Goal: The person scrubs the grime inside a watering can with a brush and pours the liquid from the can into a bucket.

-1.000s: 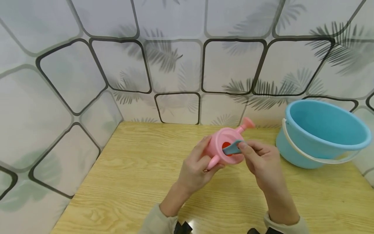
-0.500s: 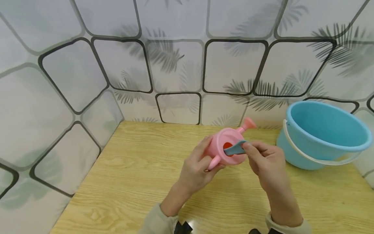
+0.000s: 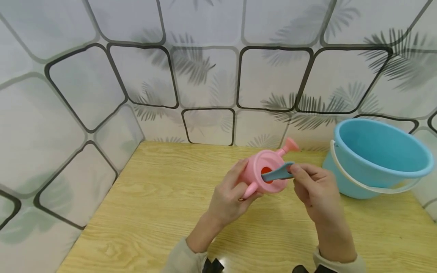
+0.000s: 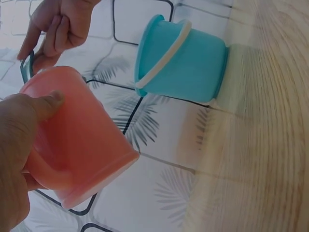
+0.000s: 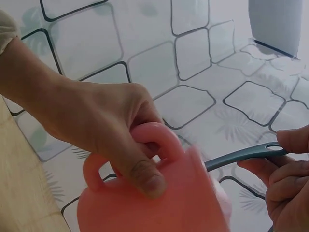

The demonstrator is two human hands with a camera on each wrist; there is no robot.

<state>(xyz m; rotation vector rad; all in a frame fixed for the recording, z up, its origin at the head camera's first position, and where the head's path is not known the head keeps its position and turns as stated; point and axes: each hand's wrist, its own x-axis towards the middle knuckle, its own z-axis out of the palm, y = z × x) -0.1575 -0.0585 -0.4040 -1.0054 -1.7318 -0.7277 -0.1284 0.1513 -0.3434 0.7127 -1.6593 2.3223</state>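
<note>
"Bucket (image 3: 362,170) aside, where is the can (image 4: 84,137)?"

"Up off the table (image 3: 146,197) in the left hand (image 3: 227,193), which grips it with the thumb along its side. It leans, mouth facing the right hand (image 3: 317,193)."

"Why that lean?"

"Probably so its inside can be seen and reached. The right hand, to the can's right, pinches the blue tool (image 3: 278,173) by its outer end; the other end goes into the can's mouth. I'd guess holding it that far back keeps the knuckles out of the opening."

"Does it touch anything in there?"

"I can't tell. It passes in front of a round red patch (image 3: 266,170) inside the can."

"And the bucket?"

"Right of the can, well apart, standing on the table, perhaps to leave the hands room. Its white bail (image 4: 168,53) hangs across the side."

"Materials?"

"The can looks like smooth pink plastic: a rounded drum with looped grips (image 5: 154,131) and a flared rose (image 3: 291,145) on a short spout. The tool is slim, gently curved, holed at the pinched end. The bucket tapers beneath a thick rim. Below the can runs pale wood grain; behind it, a wall (image 3: 205,91) printed with rounded tiles and fronds."
</note>
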